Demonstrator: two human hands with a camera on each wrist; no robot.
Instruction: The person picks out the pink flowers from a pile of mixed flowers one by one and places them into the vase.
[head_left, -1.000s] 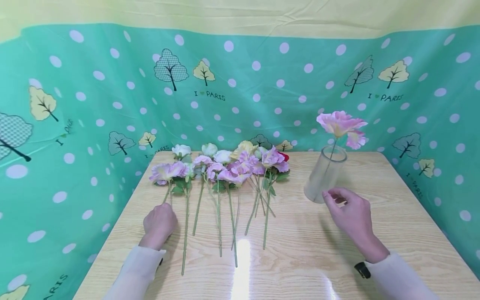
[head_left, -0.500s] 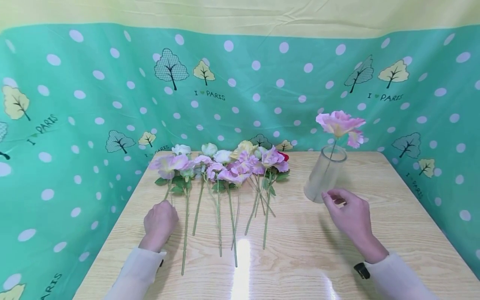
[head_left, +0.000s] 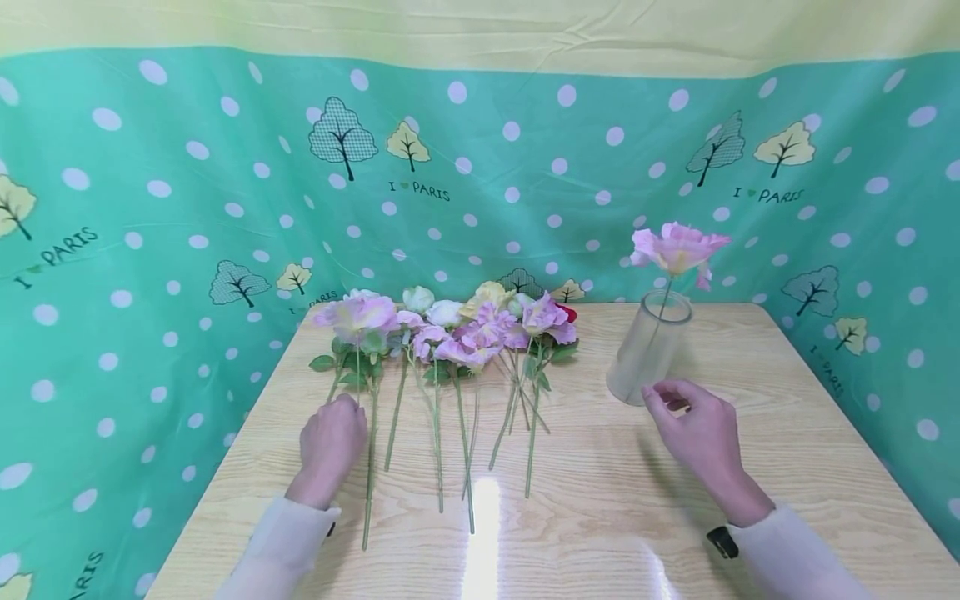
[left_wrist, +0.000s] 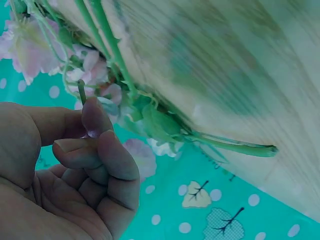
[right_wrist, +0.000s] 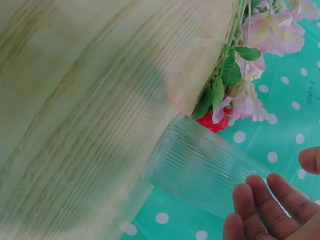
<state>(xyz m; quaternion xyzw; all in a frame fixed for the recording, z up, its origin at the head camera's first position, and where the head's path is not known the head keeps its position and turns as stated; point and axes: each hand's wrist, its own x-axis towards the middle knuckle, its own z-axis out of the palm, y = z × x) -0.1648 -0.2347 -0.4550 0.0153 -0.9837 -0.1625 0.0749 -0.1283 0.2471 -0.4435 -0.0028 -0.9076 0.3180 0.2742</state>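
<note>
My left hand [head_left: 333,437] pinches the thin green stem of a ruffled pink artificial flower [head_left: 358,317] between thumb and fingertips. In the left wrist view, a short piece of that stem [left_wrist: 82,93] pokes out above the fingers. The bloom hangs over the left end of the row of flowers. On the right, a clear ribbed glass vase [head_left: 649,350] holds one pink flower [head_left: 678,247] with its stem leaning inside. My right hand [head_left: 701,429] is beside the vase's lower part, fingers loosely bent and holding nothing. Whether it touches the glass I cannot tell.
A row of artificial flowers lies on the wooden table [head_left: 585,533], stems toward me. Among them are lilac-pink blooms [head_left: 487,327], white ones [head_left: 446,313], a yellow one [head_left: 491,296] and a partly hidden red one [right_wrist: 215,120]. A green dotted curtain [head_left: 525,225] surrounds the table.
My left hand has shifted right, carrying the pinched pink flower over the neighbouring blooms. The flower in the vase has turned slightly. My right hand has stayed nearly still.
</note>
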